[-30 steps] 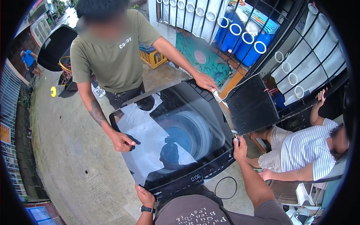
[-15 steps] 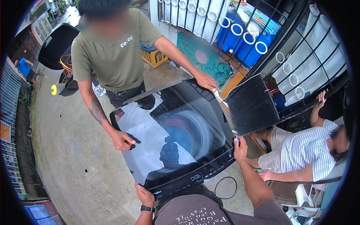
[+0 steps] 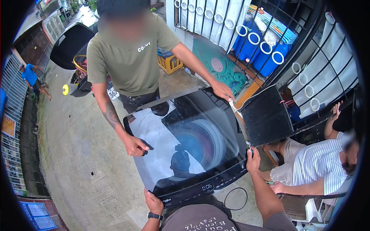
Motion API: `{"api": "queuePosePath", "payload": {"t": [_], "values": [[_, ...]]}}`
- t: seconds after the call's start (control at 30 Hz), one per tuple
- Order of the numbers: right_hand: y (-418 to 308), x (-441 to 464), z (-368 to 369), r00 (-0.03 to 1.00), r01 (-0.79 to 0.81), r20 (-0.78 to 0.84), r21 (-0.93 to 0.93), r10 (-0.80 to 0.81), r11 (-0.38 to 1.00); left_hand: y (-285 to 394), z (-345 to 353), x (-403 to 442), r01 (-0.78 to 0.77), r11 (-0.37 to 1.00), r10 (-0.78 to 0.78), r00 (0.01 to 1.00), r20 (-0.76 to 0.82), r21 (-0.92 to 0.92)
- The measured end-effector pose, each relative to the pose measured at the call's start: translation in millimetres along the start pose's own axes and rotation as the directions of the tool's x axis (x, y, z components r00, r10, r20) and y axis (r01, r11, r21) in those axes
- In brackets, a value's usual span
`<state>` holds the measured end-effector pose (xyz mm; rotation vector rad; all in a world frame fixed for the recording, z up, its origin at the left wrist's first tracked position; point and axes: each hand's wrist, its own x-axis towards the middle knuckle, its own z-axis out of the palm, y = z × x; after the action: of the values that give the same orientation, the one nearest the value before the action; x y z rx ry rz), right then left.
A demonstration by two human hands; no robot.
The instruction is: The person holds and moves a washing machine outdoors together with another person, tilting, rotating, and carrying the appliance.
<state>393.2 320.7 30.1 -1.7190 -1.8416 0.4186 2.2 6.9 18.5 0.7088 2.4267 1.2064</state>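
A black top-load washing machine [image 3: 225, 169] with a glass lid [image 3: 169, 127] stands before me, its panel lit with "0:06". My left hand [image 3: 154, 203], with a watch on the wrist, is closed around its near left corner. At the right edge my right hand [image 3: 253, 159] is closed, thumb and fingers together near a pale strip [image 3: 241, 123] along the side. Something small and shiny shows at those fingertips; I cannot make out what. Across from me, a person in an olive T-shirt [image 3: 127, 57] rests one hand [image 3: 222, 91] on the far right corner. Their other hand [image 3: 137, 146] is over the left edge.
A person in a striped shirt [image 3: 318, 161] is at the right, beside a black panel [image 3: 268, 115]. A cable loop [image 3: 236, 199] hangs near my right forearm. Behind are a yellow crate [image 3: 169, 63], blue drums [image 3: 266, 57] and window bars. Another person [image 3: 31, 77] walks far left.
The whole view has shifted, so the machine and people sit further right and slightly lower. My hands keep their places on the machine. The far-left person has changed stance.
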Motion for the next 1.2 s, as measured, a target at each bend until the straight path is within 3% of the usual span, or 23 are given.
{"api": "queuePosePath", "payload": {"t": [0.7,1.2], "values": [[3,0,0,1.000,0.008,0.008,0.045,-0.009,0.999,-5,2,-2,0.012,0.999,-0.011,1.000,-0.023,0.047],[12,1,3,1.000,0.004,0.023,0.095,-0.006,0.996,4,3,-3,0.094,0.974,-0.085,0.995,-0.052,0.208]]}}
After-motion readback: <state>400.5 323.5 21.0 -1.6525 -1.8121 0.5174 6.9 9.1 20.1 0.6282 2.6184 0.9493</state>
